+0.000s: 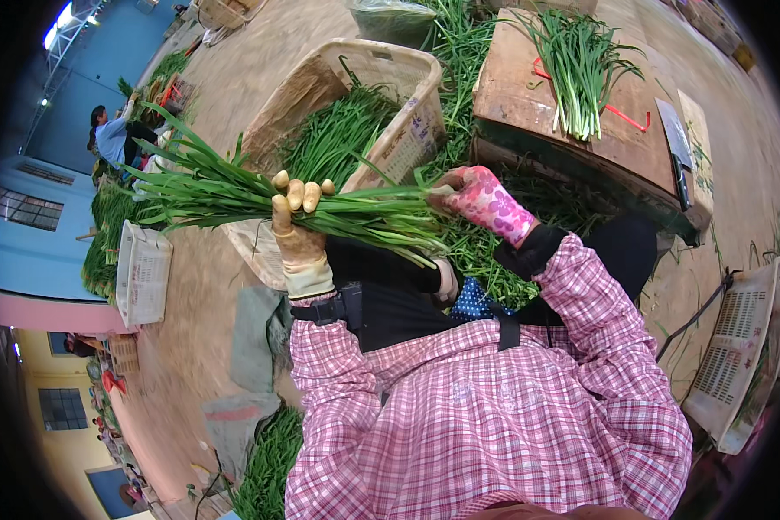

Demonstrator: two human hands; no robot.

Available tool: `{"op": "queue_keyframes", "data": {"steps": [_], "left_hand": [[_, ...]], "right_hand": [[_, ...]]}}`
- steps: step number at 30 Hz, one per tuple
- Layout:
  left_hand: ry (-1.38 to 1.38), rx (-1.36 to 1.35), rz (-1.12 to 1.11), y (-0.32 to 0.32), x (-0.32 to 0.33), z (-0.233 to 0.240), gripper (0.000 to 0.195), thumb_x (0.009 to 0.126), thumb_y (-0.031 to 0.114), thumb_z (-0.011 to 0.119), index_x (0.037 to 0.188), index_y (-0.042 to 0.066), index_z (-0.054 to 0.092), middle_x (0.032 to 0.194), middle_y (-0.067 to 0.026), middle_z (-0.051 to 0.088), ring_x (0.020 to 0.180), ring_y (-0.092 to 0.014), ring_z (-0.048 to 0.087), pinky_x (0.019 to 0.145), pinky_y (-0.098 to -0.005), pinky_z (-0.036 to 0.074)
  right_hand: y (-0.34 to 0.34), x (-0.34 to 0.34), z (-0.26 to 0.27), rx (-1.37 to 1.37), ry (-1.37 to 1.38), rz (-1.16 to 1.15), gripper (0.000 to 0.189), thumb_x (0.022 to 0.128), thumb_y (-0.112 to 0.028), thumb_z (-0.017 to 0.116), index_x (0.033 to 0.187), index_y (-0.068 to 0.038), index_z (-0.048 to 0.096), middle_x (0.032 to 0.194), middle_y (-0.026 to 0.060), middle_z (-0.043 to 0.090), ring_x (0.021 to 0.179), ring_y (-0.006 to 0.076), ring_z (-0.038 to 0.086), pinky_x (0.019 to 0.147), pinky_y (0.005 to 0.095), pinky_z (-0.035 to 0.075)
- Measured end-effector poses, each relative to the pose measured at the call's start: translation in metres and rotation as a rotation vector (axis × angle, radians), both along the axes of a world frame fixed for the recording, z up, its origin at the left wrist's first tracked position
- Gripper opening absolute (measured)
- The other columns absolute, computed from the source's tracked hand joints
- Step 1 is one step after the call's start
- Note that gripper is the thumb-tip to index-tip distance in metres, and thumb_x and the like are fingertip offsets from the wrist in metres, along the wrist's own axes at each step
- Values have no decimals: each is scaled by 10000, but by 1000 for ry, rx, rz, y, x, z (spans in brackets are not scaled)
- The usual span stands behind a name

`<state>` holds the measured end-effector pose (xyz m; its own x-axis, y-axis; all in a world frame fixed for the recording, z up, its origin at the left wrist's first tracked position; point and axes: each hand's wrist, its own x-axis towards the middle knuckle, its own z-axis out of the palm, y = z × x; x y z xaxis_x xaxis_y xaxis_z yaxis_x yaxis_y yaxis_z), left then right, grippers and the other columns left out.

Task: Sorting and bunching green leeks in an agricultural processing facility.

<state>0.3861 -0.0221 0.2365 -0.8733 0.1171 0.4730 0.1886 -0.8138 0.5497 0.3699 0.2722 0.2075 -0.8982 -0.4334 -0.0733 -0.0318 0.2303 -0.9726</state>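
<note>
My left hand (297,224), in a soiled cream glove, grips a thick bunch of garlic chives (377,218) around its middle. The leaf tips fan out to the left and the pale stem ends point right. At those stem ends, my right hand (478,198) wears a pink flowered glove. Its fingers close on a green stalk along the upper edge of the bunch; the fingertips are partly hidden. Below and behind the bunch stands a cream plastic crate (396,146) with more loose chives (341,133) inside.
A wooden block (513,84) at the upper right bears a chive bundle (575,78), red ties (627,119) and a cleaver (676,146). Loose greens (487,260) cover the floor between my legs. White crates (144,273) stand at both sides. A person (114,136) sits far left.
</note>
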Motion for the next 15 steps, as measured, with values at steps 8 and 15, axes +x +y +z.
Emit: {"op": "queue_keyframes", "data": {"steps": [8, 15], "left_hand": [[-94, -273, 66, 7, 6, -8, 351, 933, 213, 657, 1251, 98, 565, 848, 18, 576, 874, -171, 588, 1048, -507, 426], [-278, -568, -17, 48, 14, -1, 326, 865, 149, 717, 1138, 22, 592, 958, -73, 669, 1067, -267, 625, 1051, -632, 397]], "right_hand": [[3, 6, 22, 157, 270, -77, 238, 900, -206, 638, 1006, 3, 679, 880, 203, 679, 824, 343, 665, 728, 404, 517], [-4, -19, 54, -797, -87, 8, 277, 979, -225, 581, 1055, 31, 654, 1046, 120, 673, 936, 175, 649, 829, 304, 532]]}}
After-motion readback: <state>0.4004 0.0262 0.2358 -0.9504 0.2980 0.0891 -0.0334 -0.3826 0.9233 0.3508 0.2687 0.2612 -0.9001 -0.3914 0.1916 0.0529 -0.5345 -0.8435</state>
